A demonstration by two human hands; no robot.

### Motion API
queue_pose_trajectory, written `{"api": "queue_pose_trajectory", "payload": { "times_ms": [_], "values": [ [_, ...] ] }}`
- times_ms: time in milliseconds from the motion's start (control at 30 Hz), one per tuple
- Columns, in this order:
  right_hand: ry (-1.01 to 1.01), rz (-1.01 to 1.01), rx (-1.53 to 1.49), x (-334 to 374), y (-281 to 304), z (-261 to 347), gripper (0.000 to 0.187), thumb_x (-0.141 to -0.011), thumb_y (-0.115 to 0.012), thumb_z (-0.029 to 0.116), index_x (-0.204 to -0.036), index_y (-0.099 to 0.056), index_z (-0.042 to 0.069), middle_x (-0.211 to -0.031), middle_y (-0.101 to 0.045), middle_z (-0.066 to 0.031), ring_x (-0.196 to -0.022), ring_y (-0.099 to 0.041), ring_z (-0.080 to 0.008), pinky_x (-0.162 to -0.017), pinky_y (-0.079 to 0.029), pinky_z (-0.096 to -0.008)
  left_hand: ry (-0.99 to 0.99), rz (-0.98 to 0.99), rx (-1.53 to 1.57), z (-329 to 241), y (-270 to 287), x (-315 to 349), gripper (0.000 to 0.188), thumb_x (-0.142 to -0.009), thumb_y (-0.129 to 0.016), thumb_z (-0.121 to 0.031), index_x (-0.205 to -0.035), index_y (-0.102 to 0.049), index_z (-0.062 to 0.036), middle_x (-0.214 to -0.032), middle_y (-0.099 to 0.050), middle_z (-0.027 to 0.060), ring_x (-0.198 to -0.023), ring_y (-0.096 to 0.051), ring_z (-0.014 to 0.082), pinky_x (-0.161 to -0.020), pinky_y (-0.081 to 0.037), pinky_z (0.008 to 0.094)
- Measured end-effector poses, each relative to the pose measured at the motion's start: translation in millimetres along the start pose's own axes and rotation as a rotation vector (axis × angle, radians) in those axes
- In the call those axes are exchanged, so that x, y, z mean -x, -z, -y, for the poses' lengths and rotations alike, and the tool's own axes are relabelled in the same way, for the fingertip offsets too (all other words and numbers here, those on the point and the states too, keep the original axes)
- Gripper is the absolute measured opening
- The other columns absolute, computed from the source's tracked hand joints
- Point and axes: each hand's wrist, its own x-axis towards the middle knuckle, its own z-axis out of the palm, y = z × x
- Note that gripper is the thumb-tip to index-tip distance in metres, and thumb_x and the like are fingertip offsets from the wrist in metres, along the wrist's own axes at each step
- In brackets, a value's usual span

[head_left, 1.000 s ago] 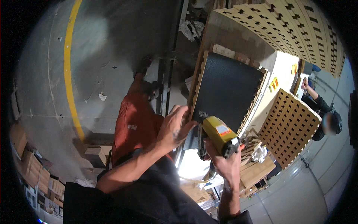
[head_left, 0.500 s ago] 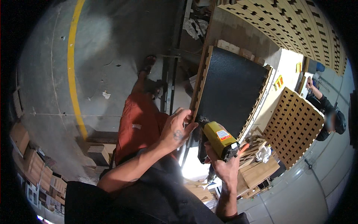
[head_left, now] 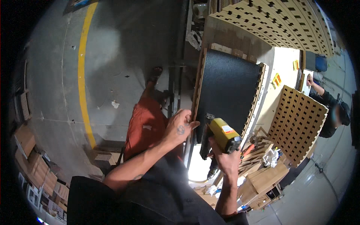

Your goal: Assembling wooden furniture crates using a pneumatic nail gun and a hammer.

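Observation:
A yellow and black air nail gun (head_left: 224, 132) is in my right hand (head_left: 227, 160), whose fingers wrap its grip. Its black nose end lies over the near left part of a black-topped panel (head_left: 229, 82) with slatted wooden edges; whether the tip touches is unclear. A hose fitting (head_left: 212, 171) shows below the tool. My left hand (head_left: 181, 128) is at the panel's left edge, its fingers curled and the thumb reaching to the edge. Anything between those fingers is hidden.
Slotted wooden panels (head_left: 277, 22) stand at the far right, and another slotted panel (head_left: 298, 125) leans nearer. Wood strips (head_left: 255, 157) and a cardboard box (head_left: 264, 176) lie at the right. A co-worker (head_left: 330, 108) is beyond. Wood pieces (head_left: 39, 174) are stacked at left.
The view has shifted a little. The nail gun's nose has moved slightly back and right from the panel's left edge. My left hand's fingers have curled in more beside that edge.

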Motion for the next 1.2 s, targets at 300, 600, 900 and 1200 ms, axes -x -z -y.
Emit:
{"api": "queue_pose_trajectory", "payload": {
  "times_ms": [300, 600, 900, 1200],
  "values": [
    [-0.118, 0.015, -0.185, 23, 0, -25, 0.051, -0.087, -0.072, 0.007, -0.134, -0.056, -0.003, -0.099, -0.071, -0.0132, -0.068, -0.065, -0.0143, -0.058, -0.053, -0.0288, 0.202, 0.092, 0.139, -1, -4, 18, 0.042, -0.089, -0.076, -0.021, -0.116, -0.060, 0.0062, -0.091, -0.072, 0.0150, -0.082, -0.068, 0.0180, -0.075, -0.054, 0.0315],
    [-0.124, 0.045, -0.205, 13, -14, -12, 0.052, -0.087, -0.071, 0.008, -0.135, -0.054, -0.005, -0.095, -0.070, -0.0136, -0.064, -0.065, -0.0153, -0.055, -0.054, -0.0288, 0.199, 0.126, 0.219, 9, -8, 13, 0.037, -0.088, -0.076, -0.016, -0.116, -0.062, 0.0027, -0.099, -0.070, 0.0117, -0.085, -0.066, 0.0162, -0.075, -0.053, 0.0314],
    [-0.152, 0.024, -0.156, 12, -16, -4, 0.048, -0.086, -0.071, 0.007, -0.130, -0.057, -0.007, -0.089, -0.071, -0.0128, -0.060, -0.065, -0.0154, -0.053, -0.052, -0.0292, 0.077, -0.085, 0.233, 6, -19, 20, 0.027, -0.085, -0.075, -0.004, -0.108, -0.063, 0.0018, -0.091, -0.067, 0.0128, -0.081, -0.067, 0.0232, -0.070, -0.053, 0.0341],
    [-0.147, 0.033, -0.035, 9, -16, -1, 0.037, -0.087, -0.072, 0.008, -0.119, -0.062, -0.007, -0.082, -0.071, -0.0107, -0.061, -0.066, -0.0151, -0.052, -0.052, -0.0287, 0.036, -0.083, 0.247, 18, -27, 22, 0.031, -0.085, -0.075, -0.007, -0.110, -0.060, 0.0032, -0.095, -0.065, 0.0151, -0.081, -0.067, 0.0268, -0.072, -0.054, 0.0353]
  ]
}}
